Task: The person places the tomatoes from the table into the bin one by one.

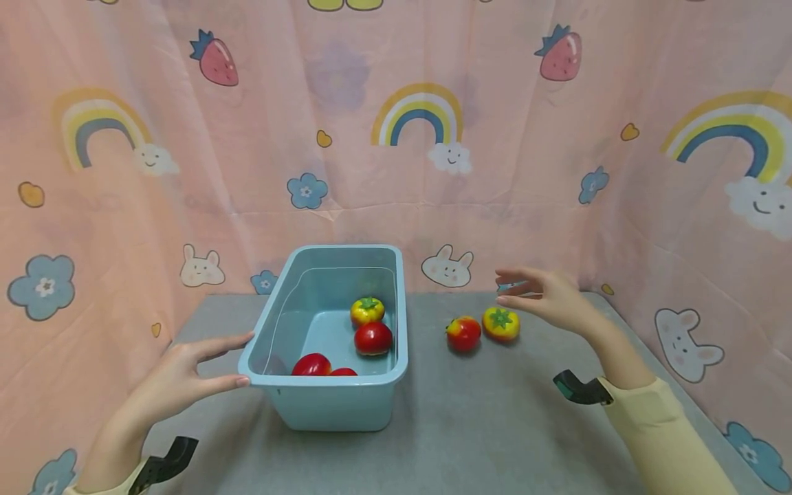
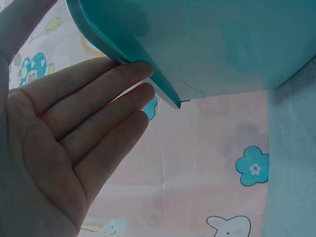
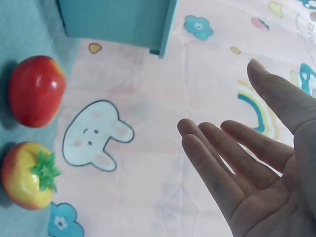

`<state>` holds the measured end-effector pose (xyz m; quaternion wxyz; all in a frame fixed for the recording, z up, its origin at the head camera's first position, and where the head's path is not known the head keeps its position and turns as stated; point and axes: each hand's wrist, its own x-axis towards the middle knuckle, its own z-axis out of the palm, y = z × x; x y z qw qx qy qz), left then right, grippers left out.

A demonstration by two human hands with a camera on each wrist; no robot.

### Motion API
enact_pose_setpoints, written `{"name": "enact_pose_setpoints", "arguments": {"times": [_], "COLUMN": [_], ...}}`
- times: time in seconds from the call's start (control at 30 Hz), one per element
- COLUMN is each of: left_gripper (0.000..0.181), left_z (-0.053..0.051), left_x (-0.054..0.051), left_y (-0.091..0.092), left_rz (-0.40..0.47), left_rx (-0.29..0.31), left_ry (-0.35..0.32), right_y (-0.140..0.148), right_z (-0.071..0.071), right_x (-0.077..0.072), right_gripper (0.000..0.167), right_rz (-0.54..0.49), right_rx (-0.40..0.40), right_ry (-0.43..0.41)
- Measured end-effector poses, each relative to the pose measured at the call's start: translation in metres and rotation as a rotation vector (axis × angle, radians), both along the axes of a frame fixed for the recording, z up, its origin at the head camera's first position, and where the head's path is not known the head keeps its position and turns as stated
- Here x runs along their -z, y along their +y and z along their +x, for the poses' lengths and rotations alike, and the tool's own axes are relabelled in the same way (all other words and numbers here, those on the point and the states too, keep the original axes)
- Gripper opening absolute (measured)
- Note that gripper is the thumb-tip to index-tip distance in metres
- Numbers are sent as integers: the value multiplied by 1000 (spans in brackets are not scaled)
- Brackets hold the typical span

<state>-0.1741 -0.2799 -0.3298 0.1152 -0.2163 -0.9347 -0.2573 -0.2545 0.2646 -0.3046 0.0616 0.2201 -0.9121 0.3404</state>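
My left hand (image 1: 179,378) touches the left rim of a light blue bin (image 1: 334,405) with its fingertips; in the left wrist view the fingers of the left hand (image 2: 79,128) lie straight against the rim. Inside the bin are a yellow fruit (image 1: 368,311), a red fruit (image 1: 373,338) and more red ones near the front wall, partly hidden. My right hand (image 1: 557,299) hovers empty, fingers extended, just above and right of a yellow fruit with a green leafy top (image 1: 501,324). Beside that fruit stands a red one (image 1: 463,334), also seen in the right wrist view (image 3: 37,91).
The grey table (image 1: 482,426) holds the bin left of centre and the two loose fruits right of it. A pink curtain (image 1: 260,137) with rainbows, rabbits and flowers hangs behind the table and along both sides.
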Motion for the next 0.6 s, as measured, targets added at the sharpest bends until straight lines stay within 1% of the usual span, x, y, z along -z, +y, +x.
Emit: {"name": "enact_pose_setpoints", "arguments": {"times": [0.07, 0.23, 0.4, 0.6], "left_gripper": [58, 58, 58, 59], "left_z": [0, 0, 0, 0], "left_x": [0, 0, 1, 1], "left_y": [0, 0, -1, 0], "left_rz": [-3, -7, -5, -8], "left_rx": [-2, -5, 0, -5], "left_ry": [0, 0, -8, -8], "right_y": [3, 12, 22, 32], "right_z": [-1, -3, -6, -11], "right_x": [3, 9, 17, 28], "right_gripper": [53, 51, 51, 51], "right_rz": [-6, -21, -24, -36], "right_rx": [7, 18, 49, 58], "right_ry": [-15, -22, -44, -62]}}
